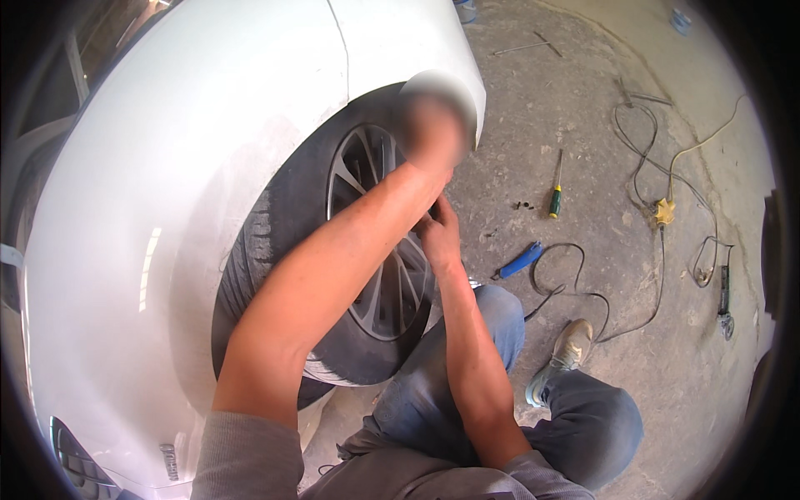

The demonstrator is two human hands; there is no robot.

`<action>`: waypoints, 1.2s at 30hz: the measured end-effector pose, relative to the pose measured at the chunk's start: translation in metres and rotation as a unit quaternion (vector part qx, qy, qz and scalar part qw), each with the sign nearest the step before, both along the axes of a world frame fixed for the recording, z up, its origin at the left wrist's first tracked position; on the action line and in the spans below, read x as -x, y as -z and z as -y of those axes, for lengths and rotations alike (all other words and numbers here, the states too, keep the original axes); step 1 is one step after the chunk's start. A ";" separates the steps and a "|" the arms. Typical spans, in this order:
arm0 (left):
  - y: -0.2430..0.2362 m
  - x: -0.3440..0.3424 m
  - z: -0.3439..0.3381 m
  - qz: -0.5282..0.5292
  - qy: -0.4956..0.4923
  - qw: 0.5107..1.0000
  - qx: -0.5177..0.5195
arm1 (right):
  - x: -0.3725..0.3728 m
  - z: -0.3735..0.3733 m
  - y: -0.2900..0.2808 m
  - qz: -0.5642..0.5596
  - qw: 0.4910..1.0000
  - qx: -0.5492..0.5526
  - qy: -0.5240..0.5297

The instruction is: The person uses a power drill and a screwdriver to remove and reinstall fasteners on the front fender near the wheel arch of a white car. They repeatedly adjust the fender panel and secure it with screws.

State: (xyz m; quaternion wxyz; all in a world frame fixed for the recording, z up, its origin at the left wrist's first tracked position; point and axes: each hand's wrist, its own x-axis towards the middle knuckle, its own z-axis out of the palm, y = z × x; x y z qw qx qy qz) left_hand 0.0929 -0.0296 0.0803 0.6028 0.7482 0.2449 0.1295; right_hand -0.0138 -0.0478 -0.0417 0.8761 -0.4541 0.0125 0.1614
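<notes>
I sit beside a white car (167, 167), both arms reaching toward the wheel arch. My left arm stretches across the tyre (287, 196) and the spoked wheel (392, 287). At the far end of the arch, by the edge of the body panel, my left hand (435, 132) is smeared by a blur that hides its fingers. Just below it is my right hand (440, 235), close to the wheel's outer side. Its fingers are curled in, and whatever they may hold is hidden.
On the concrete floor to the right lie a green-and-yellow screwdriver (556, 200), small dark fasteners (525, 205) and a blue corded power tool (521, 261). Cables run to a yellow socket block (664, 212). A dark tool (725, 304) lies farther right, and a long-handled metal tool (533, 47) far off.
</notes>
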 end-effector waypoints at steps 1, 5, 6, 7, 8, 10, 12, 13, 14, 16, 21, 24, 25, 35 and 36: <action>-0.001 0.001 -0.002 0.001 -0.001 1.000 0.000 | 0.001 -0.003 -0.003 0.002 1.000 -0.007 0.001; 0.003 -0.005 0.001 0.003 0.005 1.000 0.015 | -0.001 0.001 0.003 -0.029 0.998 -0.061 0.006; 0.005 -0.007 0.000 0.003 0.005 1.000 0.014 | 0.000 0.002 0.003 -0.044 0.996 -0.076 0.016; 0.008 -0.008 -0.001 0.004 0.001 1.000 0.020 | 0.000 0.003 0.003 -0.060 0.994 -0.092 0.026; 0.008 -0.008 -0.003 0.005 -0.005 1.000 0.021 | 0.001 0.000 0.005 -0.055 0.993 -0.102 0.031; 0.008 -0.010 -0.006 0.023 -0.002 1.000 -0.013 | 0.001 -0.005 0.011 -0.048 0.992 -0.111 0.046; 0.011 -0.013 -0.011 0.056 0.013 0.995 -0.085 | 0.003 -0.009 0.005 -0.053 0.992 -0.096 0.066; 0.012 -0.016 -0.014 0.051 0.027 0.987 -0.151 | 0.004 -0.011 0.002 -0.057 0.992 -0.083 0.078; 0.010 -0.020 -0.015 0.047 0.040 0.975 -0.215 | 0.004 -0.013 0.002 -0.049 0.992 -0.072 0.096; 0.009 -0.025 -0.019 0.050 0.072 0.944 -0.319 | 0.007 -0.018 0.005 -0.033 0.989 -0.049 0.133; 0.000 -0.034 -0.029 0.039 0.125 0.923 -0.363 | 0.008 -0.038 0.010 -0.018 0.979 0.001 0.203; -0.005 -0.036 -0.034 -0.017 0.136 0.904 -0.405 | 0.009 -0.048 0.008 -0.027 0.972 0.038 0.232; 0.000 -0.037 -0.035 -0.008 0.129 0.898 -0.421 | 0.012 -0.050 0.007 -0.031 0.968 0.069 0.239; 0.025 -0.046 -0.041 0.066 0.101 0.882 -0.456 | 0.007 -0.057 -0.006 0.071 0.894 0.233 0.376; 0.027 -0.047 -0.043 0.092 0.089 0.879 -0.460 | 0.006 -0.057 -0.005 0.084 0.895 0.219 0.379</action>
